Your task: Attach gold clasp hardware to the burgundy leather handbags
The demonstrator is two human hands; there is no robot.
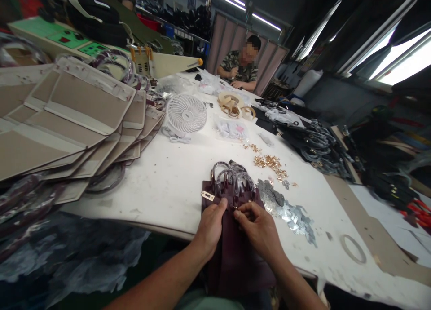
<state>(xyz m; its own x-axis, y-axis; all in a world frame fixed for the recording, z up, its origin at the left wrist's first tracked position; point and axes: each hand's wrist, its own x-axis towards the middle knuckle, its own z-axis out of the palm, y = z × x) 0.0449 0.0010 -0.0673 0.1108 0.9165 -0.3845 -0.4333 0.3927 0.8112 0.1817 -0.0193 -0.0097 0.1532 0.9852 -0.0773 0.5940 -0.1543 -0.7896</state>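
Note:
A dark maroon leather bag piece hangs over the near table edge, towards my lap. Plastic-wrapped handles lie at its top, and a gold plate with slots sits at its upper left. My left hand is closed on the maroon piece, thumb on top. Close beside it, my right hand pinches a tiny gold fitting at the leather. Its exact shape is too small to tell. Small gold fittings, dark grey pieces and silver metal plates lie in piles to the right.
A white fan stands beyond, near tape rolls. Stacked beige-lined panels with wrapped handles fill the left. Black bag pieces lie along the right, with a tape ring nearer. Another person sits at the far end.

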